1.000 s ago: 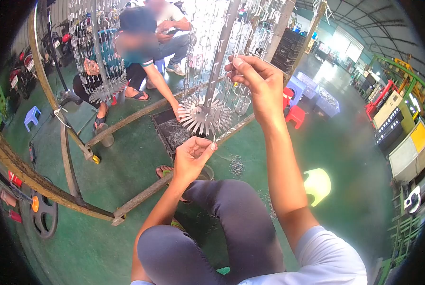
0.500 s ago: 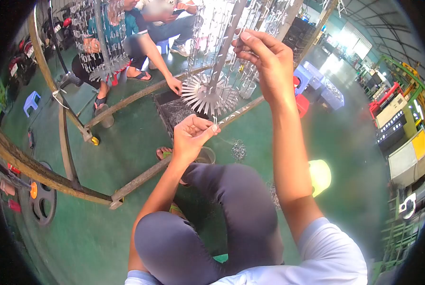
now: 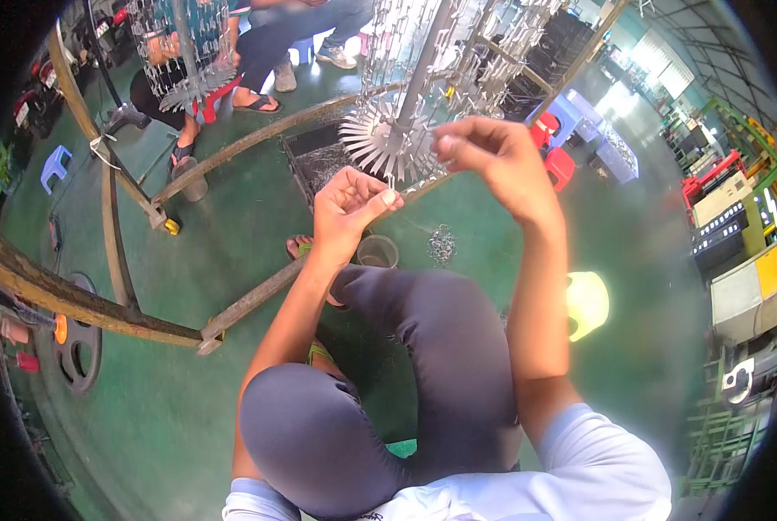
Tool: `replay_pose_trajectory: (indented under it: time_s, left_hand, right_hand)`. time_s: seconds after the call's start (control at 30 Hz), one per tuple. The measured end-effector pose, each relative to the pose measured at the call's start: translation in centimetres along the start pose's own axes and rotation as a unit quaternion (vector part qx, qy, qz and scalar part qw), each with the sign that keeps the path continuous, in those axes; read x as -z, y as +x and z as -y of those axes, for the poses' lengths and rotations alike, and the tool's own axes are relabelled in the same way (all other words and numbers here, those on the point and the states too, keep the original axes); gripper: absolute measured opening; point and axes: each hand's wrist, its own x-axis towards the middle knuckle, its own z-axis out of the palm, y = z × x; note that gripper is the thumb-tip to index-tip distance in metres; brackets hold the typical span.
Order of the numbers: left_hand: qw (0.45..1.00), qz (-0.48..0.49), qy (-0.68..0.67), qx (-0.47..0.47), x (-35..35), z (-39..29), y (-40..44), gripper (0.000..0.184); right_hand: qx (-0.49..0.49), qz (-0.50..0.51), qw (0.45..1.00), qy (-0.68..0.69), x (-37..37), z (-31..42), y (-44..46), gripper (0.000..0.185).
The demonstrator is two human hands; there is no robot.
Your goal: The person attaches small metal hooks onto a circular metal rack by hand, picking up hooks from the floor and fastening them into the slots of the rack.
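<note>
My left hand (image 3: 347, 208) pinches a small pale metal hook (image 3: 392, 183) between thumb and forefinger, just below a round finned metal disc (image 3: 376, 139). To the right of the disc, my right hand (image 3: 497, 161) is raised with its fingers bent and thumb near the fingertips. Whatever it may hold is too small to make out. Strands of small metal hooks (image 3: 393, 52) hang around a grey pole (image 3: 425, 65) above the disc. A dark crate (image 3: 294, 161) of metal pieces stands behind my left hand.
Wooden frame bars (image 3: 258, 137) cross the left side and run between my feet and the crate. A pile of hooks (image 3: 441, 245) and a bucket (image 3: 378, 252) are on the floor. A yellow-green stool (image 3: 586, 304) stands right. Co-workers sit behind another hanging strand cluster (image 3: 184, 52).
My right hand has come down from the upper strands toward the disc's right side. My left hand still pinches the hook. The view has tipped downward, and the co-worker's hand has left the crate.
</note>
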Motion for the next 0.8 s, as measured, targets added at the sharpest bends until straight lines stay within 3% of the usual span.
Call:
replay_pose_trajectory:
  time_s: [0.03,0.13,0.3,0.53,0.8]
  left_hand:
    - [1.000,0.008,0.000,-0.003,0.2,0.2,0.0,0.031]
    - [1.000,0.017,-0.016,-0.001,0.4,0.4,0.0,0.024]
    - [0.995,0.056,-0.086,0.021,1.0,0.7,0.1,0.042]
    - [0.977,0.095,-0.180,0.071,1.0,0.6,-0.1,0.040]
    - [0.991,0.075,-0.079,0.075,0.6,0.1,-0.1,0.028]
  right_hand:
    - [-0.031,0.032,0.999,-0.019,-0.3,-0.5,-0.1,0.032]
    - [-0.001,0.124,0.991,0.041,-1.8,-2.9,0.1,0.031]
    - [-0.039,0.200,0.964,0.170,-3.4,-4.7,0.8,0.029]
    - [-0.035,0.208,0.947,0.241,-3.9,-6.8,0.9,0.021]
    - [0.033,0.120,0.957,0.263,-5.0,-6.6,0.3,0.015]
